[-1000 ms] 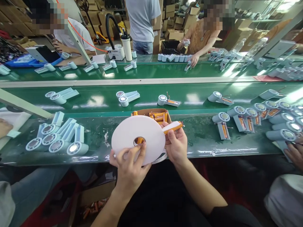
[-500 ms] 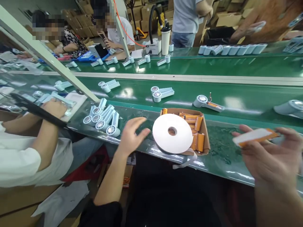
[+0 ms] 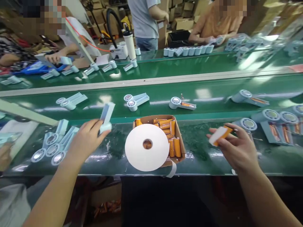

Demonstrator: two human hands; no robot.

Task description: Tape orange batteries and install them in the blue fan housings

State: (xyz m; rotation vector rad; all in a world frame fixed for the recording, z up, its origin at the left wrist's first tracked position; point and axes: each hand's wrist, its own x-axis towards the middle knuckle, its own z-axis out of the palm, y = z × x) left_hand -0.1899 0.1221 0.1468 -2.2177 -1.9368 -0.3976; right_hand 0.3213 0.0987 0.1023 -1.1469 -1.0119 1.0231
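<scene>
My left hand (image 3: 84, 140) is closed on a light-blue fan housing (image 3: 107, 115), gripping its round end, with the open channel of its handle pointing up. In my right hand (image 3: 240, 148) an orange battery (image 3: 224, 132) with a white strip along its face is pinched between thumb and fingers. Between the hands, a large white roll of tape (image 3: 134, 151) lies on a cardboard box (image 3: 181, 150) of orange batteries (image 3: 177, 146). Several more fan housings (image 3: 53, 148) are grouped beside my left forearm.
Fan housings (image 3: 138, 102) sit spaced along the green conveyor belt (image 3: 158, 93). To the right stand several housings with batteries in their handles (image 3: 279, 127). Co-workers (image 3: 215, 22) sit and stand across the line. A slanted metal post (image 3: 28, 112) crosses the left side.
My left hand, empty before, has moved left and taken hold of a fan housing. My right hand still holds the battery. The view has shifted to the right.
</scene>
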